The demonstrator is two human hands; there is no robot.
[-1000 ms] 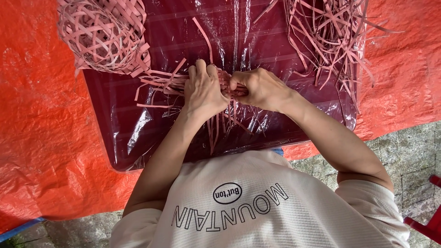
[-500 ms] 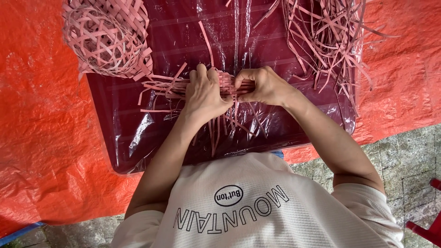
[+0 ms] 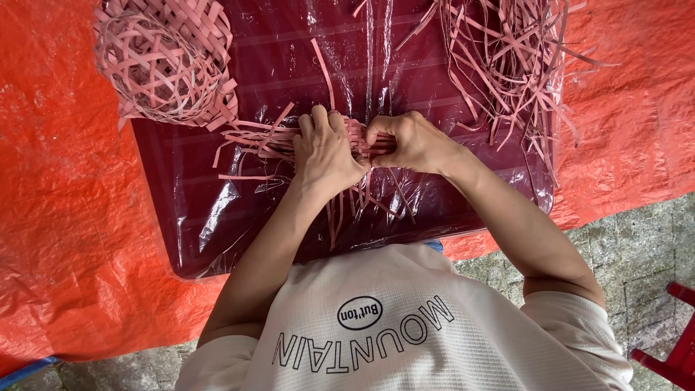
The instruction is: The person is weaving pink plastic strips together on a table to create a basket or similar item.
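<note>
Mid-weave step. My left hand (image 3: 327,148) and right hand (image 3: 411,141) were both clenched on the small flat mat of interlaced pink strips (image 3: 360,139), pinching it from either side at the middle of the dark red plastic-wrapped bench (image 3: 217,217). Loose strip ends (image 3: 250,137) fanned out left and below my hands. Finished pink woven basket (image 3: 163,61) sat at the far left corner, pile of loose pink strips (image 3: 507,65) far right, orange tarp (image 3: 65,217) underneath. Next move, I judged, called for tightening the crossing without letting strips slip.
</note>
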